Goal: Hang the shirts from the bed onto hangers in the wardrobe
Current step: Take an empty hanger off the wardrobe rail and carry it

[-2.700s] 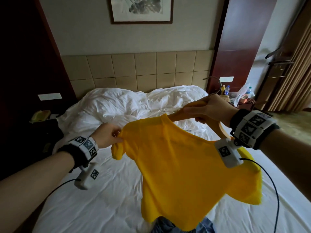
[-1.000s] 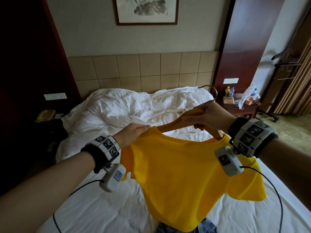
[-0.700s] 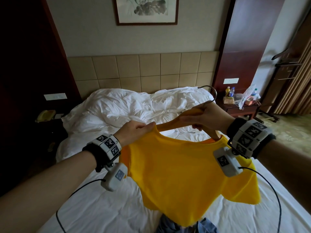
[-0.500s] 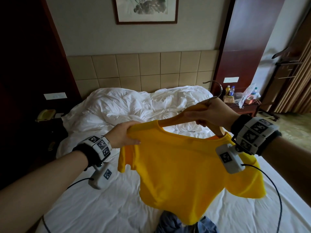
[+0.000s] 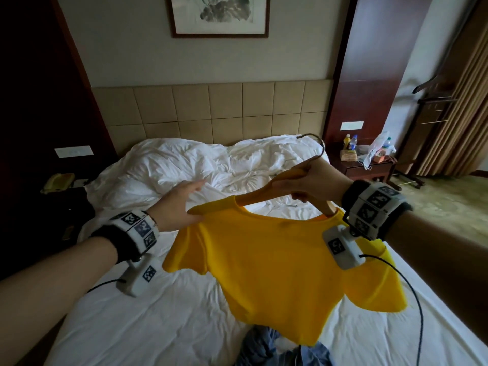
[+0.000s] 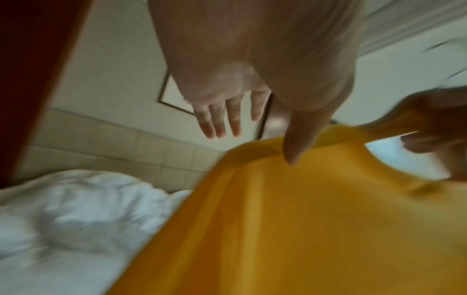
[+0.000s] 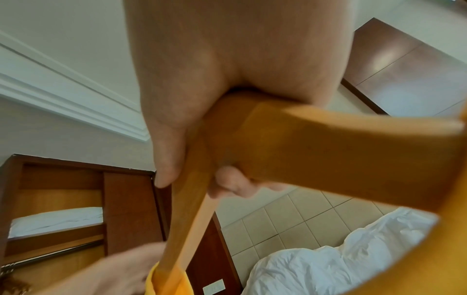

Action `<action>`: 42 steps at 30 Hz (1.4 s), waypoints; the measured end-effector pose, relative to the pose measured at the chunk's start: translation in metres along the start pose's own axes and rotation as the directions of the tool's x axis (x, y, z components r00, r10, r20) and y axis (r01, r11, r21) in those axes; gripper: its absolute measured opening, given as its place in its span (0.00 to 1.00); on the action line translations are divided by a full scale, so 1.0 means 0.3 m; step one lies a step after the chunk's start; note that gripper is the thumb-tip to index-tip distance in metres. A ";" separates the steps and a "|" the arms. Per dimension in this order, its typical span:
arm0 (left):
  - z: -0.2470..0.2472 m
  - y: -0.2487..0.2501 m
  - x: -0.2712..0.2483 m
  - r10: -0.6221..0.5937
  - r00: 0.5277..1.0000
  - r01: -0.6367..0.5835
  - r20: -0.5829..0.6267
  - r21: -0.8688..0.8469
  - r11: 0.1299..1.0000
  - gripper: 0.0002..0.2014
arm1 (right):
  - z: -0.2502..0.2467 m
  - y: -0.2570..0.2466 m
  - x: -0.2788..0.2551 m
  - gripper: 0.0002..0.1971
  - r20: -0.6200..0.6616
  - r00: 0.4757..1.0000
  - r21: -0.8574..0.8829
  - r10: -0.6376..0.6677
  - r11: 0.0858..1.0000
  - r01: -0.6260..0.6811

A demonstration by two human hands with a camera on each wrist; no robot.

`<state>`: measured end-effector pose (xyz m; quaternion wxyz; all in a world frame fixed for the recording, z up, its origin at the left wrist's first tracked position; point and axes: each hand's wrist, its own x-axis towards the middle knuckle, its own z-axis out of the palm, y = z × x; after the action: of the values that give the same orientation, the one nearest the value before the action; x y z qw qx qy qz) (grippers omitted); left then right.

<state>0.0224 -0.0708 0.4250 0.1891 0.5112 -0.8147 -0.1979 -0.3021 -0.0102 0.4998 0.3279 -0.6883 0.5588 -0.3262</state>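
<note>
A yellow shirt (image 5: 277,260) hangs on a wooden hanger (image 5: 264,192) held over the bed (image 5: 158,313). My right hand (image 5: 306,186) grips the hanger at its middle, just under the metal hook (image 5: 318,146). In the right wrist view the fingers wrap the wooden bar (image 7: 328,147). My left hand (image 5: 184,200) is at the shirt's left shoulder with its fingers (image 6: 220,121) stretched straight. Only the thumb (image 6: 298,139) lies on the yellow cloth (image 6: 303,219). The hanger's left arm is covered by the shirt.
A blue denim garment (image 5: 266,350) lies at the bed's near edge, below the shirt. A crumpled white duvet (image 5: 198,167) fills the head end. A nightstand (image 5: 367,167) with bottles stands at the right. An open wooden wardrobe (image 7: 126,199) with a rail (image 7: 50,253) shows in the right wrist view.
My left hand, which pinched the shirt's left shoulder and drew it along the hanger, has let go and spread its fingers. The right hand keeps its grip on the hanger.
</note>
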 end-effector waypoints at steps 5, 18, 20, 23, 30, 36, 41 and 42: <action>0.097 0.346 0.080 0.272 0.961 -0.271 -0.046 0.018 0.962 0.47 | 0.080 -0.048 0.034 0.07 0.016 0.999 -0.063 -0.039 0.997 0.040; 0.147 0.436 0.163 0.112 0.927 -0.146 -0.359 -0.068 0.987 0.21 | -0.018 0.038 -0.006 0.26 -0.049 0.996 -0.182 -0.074 0.981 0.064; 0.120 0.407 0.160 0.072 0.923 -0.110 -0.378 -0.081 0.991 0.17 | -0.056 0.112 -0.053 0.26 0.016 1.000 -0.189 -0.017 0.982 0.019; 0.080 0.392 0.158 0.041 0.913 -0.086 -0.407 -0.092 0.992 0.14 | -0.075 0.238 -0.104 0.25 0.092 0.984 -0.343 0.151 0.933 -0.111; 0.021 0.380 0.177 -0.043 0.885 -0.013 -0.463 -0.116 0.993 0.16 | -0.072 0.435 -0.183 0.16 -0.019 0.944 -0.613 0.328 0.742 -0.270; 0.027 0.379 0.185 -0.061 0.882 0.007 -0.467 -0.115 0.993 0.17 | -0.081 0.523 -0.226 0.16 -0.156 0.926 -0.411 0.345 0.830 -0.378; 0.036 0.373 0.180 -0.007 0.884 -0.020 -0.467 -0.054 0.998 0.18 | -0.065 0.570 -0.246 0.16 -0.143 0.917 -0.419 0.372 0.817 -0.397; 0.040 0.374 0.180 -0.001 0.884 -0.025 -0.467 -0.049 0.999 0.18 | -0.069 0.564 -0.237 0.14 -0.153 0.926 -0.389 0.345 0.840 -0.378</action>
<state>-0.0909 -0.0733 0.4784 0.3942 0.5336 -0.7429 -0.0895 -0.4243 0.0309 0.3678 0.2093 -0.6108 0.7467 -0.1597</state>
